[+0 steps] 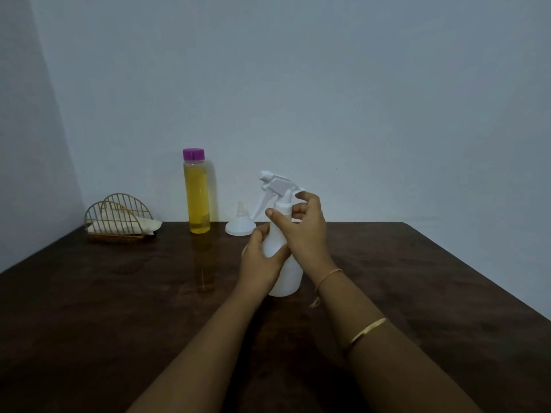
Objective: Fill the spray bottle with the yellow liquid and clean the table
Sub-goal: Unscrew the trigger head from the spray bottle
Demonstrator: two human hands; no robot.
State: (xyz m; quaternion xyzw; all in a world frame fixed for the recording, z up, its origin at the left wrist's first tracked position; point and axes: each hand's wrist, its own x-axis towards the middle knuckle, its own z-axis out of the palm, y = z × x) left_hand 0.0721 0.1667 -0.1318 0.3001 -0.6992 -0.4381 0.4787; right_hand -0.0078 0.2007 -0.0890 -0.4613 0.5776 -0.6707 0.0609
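The white translucent plastic spray bottle (283,257) is stood upright mid-bench, clearly empty so probably super light and easy to tip. Its smooth body is wrapped by the left hand (262,257), grip closed on it, while the ribbed collar under the trigger is pinched by the right hand (307,231). Best held low. The tall clear bottle of yellow liquid (196,198) and small white funnel (241,225) are parked behind on the dark glossy wooden bench (119,308).
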